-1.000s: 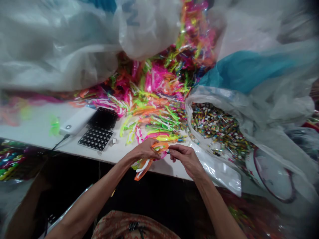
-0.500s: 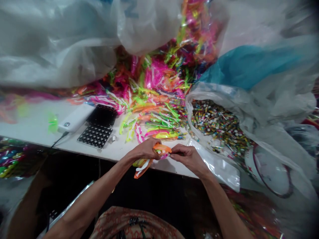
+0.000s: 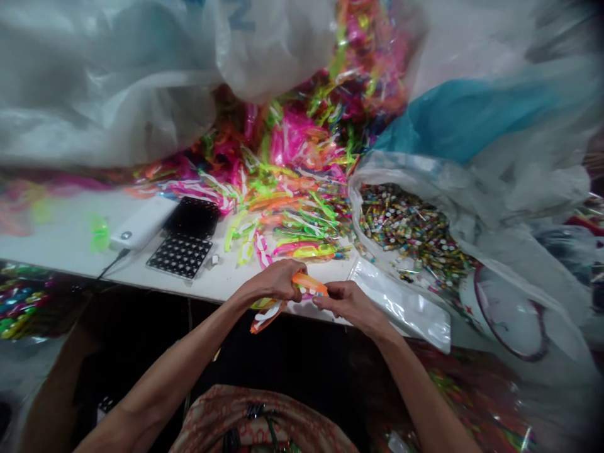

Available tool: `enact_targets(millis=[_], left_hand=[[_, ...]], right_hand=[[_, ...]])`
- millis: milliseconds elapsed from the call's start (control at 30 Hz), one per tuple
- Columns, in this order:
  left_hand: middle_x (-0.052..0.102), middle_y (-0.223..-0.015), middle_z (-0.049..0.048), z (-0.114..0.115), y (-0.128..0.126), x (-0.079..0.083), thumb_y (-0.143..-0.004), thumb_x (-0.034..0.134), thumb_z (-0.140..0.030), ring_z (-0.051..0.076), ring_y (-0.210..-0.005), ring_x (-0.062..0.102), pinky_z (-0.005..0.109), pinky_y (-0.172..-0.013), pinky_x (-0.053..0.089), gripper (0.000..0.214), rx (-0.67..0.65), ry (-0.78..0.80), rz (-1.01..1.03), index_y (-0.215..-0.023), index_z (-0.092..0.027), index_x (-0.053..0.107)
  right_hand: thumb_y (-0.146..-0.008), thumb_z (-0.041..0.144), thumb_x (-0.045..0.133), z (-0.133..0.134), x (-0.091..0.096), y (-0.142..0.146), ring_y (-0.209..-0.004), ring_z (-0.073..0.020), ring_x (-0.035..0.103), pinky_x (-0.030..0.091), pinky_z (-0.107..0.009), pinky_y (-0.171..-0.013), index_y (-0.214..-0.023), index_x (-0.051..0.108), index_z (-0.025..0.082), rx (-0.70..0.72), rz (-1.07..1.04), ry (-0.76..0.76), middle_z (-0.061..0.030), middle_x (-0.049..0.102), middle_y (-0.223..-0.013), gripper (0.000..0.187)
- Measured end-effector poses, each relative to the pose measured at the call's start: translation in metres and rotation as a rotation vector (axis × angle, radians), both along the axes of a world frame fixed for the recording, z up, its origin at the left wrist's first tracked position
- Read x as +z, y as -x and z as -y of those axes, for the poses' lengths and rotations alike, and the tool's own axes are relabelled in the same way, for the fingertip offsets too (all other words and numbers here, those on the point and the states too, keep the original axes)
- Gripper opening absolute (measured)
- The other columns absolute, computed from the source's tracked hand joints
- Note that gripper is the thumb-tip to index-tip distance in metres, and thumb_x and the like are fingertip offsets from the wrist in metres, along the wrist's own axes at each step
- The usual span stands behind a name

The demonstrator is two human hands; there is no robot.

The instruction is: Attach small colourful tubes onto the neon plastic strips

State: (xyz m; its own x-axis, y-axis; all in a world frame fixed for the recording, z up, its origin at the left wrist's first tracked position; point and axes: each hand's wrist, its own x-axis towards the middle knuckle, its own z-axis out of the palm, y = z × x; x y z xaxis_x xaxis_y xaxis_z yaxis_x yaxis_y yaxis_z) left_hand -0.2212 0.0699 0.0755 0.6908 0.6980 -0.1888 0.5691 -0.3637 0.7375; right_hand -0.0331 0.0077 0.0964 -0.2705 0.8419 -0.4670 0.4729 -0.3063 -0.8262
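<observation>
My left hand (image 3: 282,281) is closed around a small bunch of slim, see-through neon plastic pieces (image 3: 309,283), mostly orange, with white strips along them. They look like pen barrels, though blur hides the detail. The tail of the bunch, orange and white with some yellow, sticks out below the left hand. My right hand (image 3: 348,303) is pinched at the right end of the bunch, thumb and fingers close together. Whatever lies between those fingertips is hidden. Just beyond the hands, a heap of similar neon pieces (image 3: 297,220) in pink, green, yellow and orange covers the white table (image 3: 212,288).
An open clear bag (image 3: 355,198) of many small patterned sticks (image 3: 406,226) lies to the right, beside a flat clear plastic sleeve (image 3: 401,302) and a white bowl with a dark rim (image 3: 479,308). Leftward are a white cabled device (image 3: 141,223) and a black perforated tray (image 3: 182,257).
My right fingers have shifted slightly around the end of the orange pieces, with the thumb now lower. The left hand keeps its hold; the whole view has moved a little.
</observation>
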Motion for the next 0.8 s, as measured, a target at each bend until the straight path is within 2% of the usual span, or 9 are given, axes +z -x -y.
enact_targets(millis=[100, 200, 267, 367, 467, 533, 667, 800], left_hand=[[0.057, -0.069, -0.0008, -0.001, 0.0, 0.0, -0.053, 0.059, -0.023, 0.015, -0.062, 0.05, 0.021, -0.048, 0.029, 0.024, -0.034, -0.005, -0.044, -0.076, -0.017, 0.058], [0.056, -0.067, -0.0015, 0.0, 0.001, 0.006, -0.053, 0.059, -0.023, 0.015, -0.061, 0.049, 0.021, -0.048, 0.028, 0.025, -0.106, 0.011, -0.047, -0.078, -0.017, 0.058], [0.056, -0.066, -0.0022, 0.001, 0.002, 0.013, -0.053, 0.06, -0.021, 0.014, -0.061, 0.05, 0.02, -0.048, 0.027, 0.027, -0.15, 0.011, -0.04, -0.08, -0.018, 0.058], [0.055, -0.065, -0.0023, 0.005, 0.003, 0.022, -0.053, 0.06, -0.018, 0.014, -0.061, 0.05, 0.02, -0.05, 0.028, 0.029, -0.219, -0.023, -0.032, -0.082, -0.018, 0.058], [0.055, -0.064, -0.0019, 0.007, 0.006, 0.025, -0.055, 0.061, -0.019, 0.014, -0.059, 0.05, 0.02, -0.05, 0.028, 0.027, -0.25, -0.076, -0.026, -0.082, -0.018, 0.058], [0.055, -0.063, -0.0022, 0.008, 0.008, 0.024, -0.056, 0.061, -0.02, 0.014, -0.058, 0.05, 0.02, -0.05, 0.028, 0.027, -0.246, -0.099, -0.019, -0.082, -0.018, 0.057], [0.054, -0.062, -0.0031, 0.006, 0.011, 0.022, -0.057, 0.06, -0.02, 0.013, -0.056, 0.048, 0.02, -0.049, 0.029, 0.026, -0.249, -0.114, -0.014, -0.082, -0.019, 0.057], [0.056, -0.064, -0.0019, 0.002, 0.012, 0.02, -0.054, 0.059, -0.015, 0.014, -0.059, 0.051, 0.019, -0.049, 0.031, 0.027, -0.228, -0.076, -0.018, -0.08, -0.017, 0.057]], right_hand=[[-0.08, 0.044, 0.049, 0.0, 0.008, 0.0, -0.046, -0.0068, 0.039, 0.028, -0.018, -0.043, -0.071, 0.062, 0.013, 0.152, -0.011, 0.014, 0.0037, 0.046, -0.049, 0.035], [-0.083, 0.044, 0.045, 0.002, 0.007, 0.0, -0.05, -0.0079, 0.047, 0.035, -0.019, -0.049, -0.077, 0.061, 0.013, 0.246, -0.127, 0.037, 0.0002, 0.056, -0.061, 0.036], [-0.082, 0.045, 0.047, 0.004, 0.001, 0.002, -0.05, -0.0079, 0.049, 0.035, -0.019, -0.049, -0.08, 0.06, 0.013, 0.225, -0.209, 0.073, -0.0012, 0.058, -0.065, 0.034], [-0.08, 0.042, 0.05, 0.012, -0.008, 0.005, -0.042, -0.0062, 0.046, 0.03, -0.018, -0.042, -0.083, 0.057, 0.012, 0.138, -0.309, 0.142, -0.0012, 0.059, -0.065, 0.031], [-0.079, 0.036, 0.05, 0.018, -0.012, 0.011, -0.039, -0.0053, 0.048, 0.028, -0.018, -0.04, -0.085, 0.055, 0.013, 0.082, -0.369, 0.131, -0.0032, 0.062, -0.073, 0.024], [-0.079, 0.031, 0.049, 0.02, -0.013, 0.016, -0.04, -0.0047, 0.048, 0.028, -0.017, -0.04, -0.086, 0.055, 0.013, 0.068, -0.352, 0.077, -0.003, 0.062, -0.075, 0.02], [-0.078, 0.024, 0.044, 0.018, -0.013, 0.023, -0.037, -0.0039, 0.042, 0.025, -0.016, -0.038, -0.083, 0.055, 0.013, 0.045, -0.273, 0.039, 0.0017, 0.056, -0.062, 0.016], [-0.079, 0.028, 0.042, 0.009, -0.013, 0.022, -0.038, -0.0055, 0.043, 0.028, -0.017, -0.039, -0.077, 0.053, 0.014, 0.095, -0.217, 0.015, 0.0025, 0.053, -0.059, 0.017]])
